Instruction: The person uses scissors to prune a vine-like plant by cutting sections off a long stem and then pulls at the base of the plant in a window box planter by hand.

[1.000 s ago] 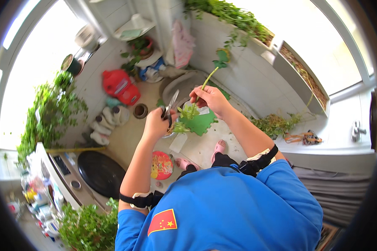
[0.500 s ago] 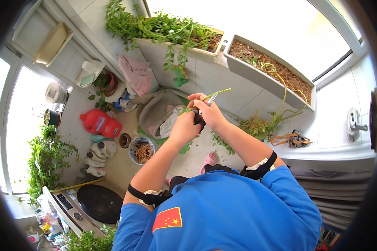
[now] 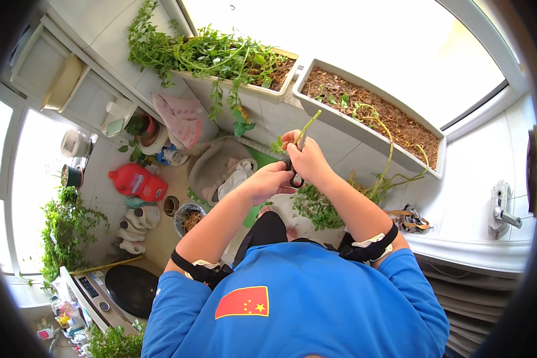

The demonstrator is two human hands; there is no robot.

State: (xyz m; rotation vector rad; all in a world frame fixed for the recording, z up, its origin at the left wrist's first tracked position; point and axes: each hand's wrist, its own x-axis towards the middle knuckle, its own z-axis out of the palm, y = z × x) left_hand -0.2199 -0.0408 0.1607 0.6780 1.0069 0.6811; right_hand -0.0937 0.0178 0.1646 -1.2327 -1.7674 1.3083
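Up close, both hands grip a green stem: left hand, right hand, before soil-filled planters.

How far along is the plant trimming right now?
Done: cut greens lie piled on the floor below the hands. In hand: the right hand holds scissors and a green stem; the left hand closes beside it. Left: the leafy planter looks overgrown.

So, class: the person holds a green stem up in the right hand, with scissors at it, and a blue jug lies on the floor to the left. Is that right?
Not quite. The head view shows the jug on the floor is red, not blue. The rest stands: the right hand holds the green stem up, with scissors at it, and the jug lies to the left.
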